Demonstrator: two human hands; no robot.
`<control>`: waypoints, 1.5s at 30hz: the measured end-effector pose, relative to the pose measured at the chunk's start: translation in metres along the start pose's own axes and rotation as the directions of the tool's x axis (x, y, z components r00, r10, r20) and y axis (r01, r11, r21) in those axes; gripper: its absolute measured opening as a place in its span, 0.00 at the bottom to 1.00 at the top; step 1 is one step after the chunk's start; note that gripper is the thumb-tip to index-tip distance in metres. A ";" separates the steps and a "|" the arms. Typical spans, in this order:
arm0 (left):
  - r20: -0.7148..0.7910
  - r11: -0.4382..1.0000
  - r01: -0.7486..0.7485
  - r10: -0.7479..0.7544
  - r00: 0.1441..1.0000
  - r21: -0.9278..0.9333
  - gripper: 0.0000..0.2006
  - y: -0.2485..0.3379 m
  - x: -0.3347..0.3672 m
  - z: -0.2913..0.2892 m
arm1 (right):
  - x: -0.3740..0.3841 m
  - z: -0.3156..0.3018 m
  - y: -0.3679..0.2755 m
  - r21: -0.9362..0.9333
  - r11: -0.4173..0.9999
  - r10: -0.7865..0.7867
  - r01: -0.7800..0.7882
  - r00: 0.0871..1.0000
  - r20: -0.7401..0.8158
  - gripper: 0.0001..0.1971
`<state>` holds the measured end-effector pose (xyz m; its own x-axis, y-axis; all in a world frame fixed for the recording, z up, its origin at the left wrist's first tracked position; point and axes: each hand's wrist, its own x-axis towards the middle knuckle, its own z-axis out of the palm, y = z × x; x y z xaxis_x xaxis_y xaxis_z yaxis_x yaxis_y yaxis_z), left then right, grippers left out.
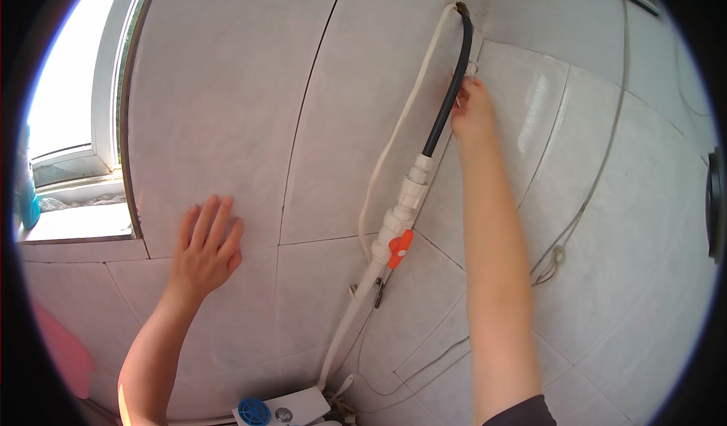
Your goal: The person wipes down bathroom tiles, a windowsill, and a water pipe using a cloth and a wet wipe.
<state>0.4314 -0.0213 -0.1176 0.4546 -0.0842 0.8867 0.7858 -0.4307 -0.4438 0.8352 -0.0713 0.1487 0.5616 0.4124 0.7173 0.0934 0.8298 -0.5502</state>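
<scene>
My left hand [204,248] lies flat against the tiled wall [219,85], fingers stretched out, a little right of the window. My right hand [474,112] is raised high into the wall corner, its fingers closed beside a black hose [447,96]. A small whitish bit shows at the fingertips, and a small white fitting [471,68] sits just above them. What the fingers grip is mostly hidden. Below the hose, a white plastic pipe [344,331] runs down the corner, with a valve that has an orange handle [400,249].
A white cable [409,115] hangs left of the hose. Grey cords [606,146] droop along the right wall. At the bottom is a white box with a blue round grille [254,411]. A window frame [106,70] with a blue bottle [29,191] on its sill stands left.
</scene>
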 end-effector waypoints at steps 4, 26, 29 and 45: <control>-0.013 1.000 0.005 -0.005 1.000 -0.018 0.13 0.001 0.001 -0.001 | -0.010 -0.007 -0.004 0.050 0.996 0.069 -0.074 0.994 0.089 0.06; 0.031 0.999 -0.031 0.031 0.999 0.020 0.14 0.001 0.001 -0.003 | -0.087 -0.053 0.040 0.166 0.954 0.196 -0.248 0.940 0.280 0.07; 0.023 0.999 -0.030 0.030 0.999 0.010 0.13 0.003 0.002 -0.004 | -0.098 -0.062 0.038 0.067 0.965 0.221 -0.253 0.925 0.308 0.06; 0.021 0.999 -0.043 0.043 0.999 -0.026 0.16 0.002 0.002 0.000 | -0.135 -0.050 0.009 -0.601 0.784 -0.015 0.153 0.973 0.229 0.07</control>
<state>0.4337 -0.0217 -0.1166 0.4967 -0.0840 0.8639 0.7546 -0.4500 -0.4776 0.8011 -0.1382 0.0256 0.3573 0.4750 0.8042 0.6534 0.4882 -0.5786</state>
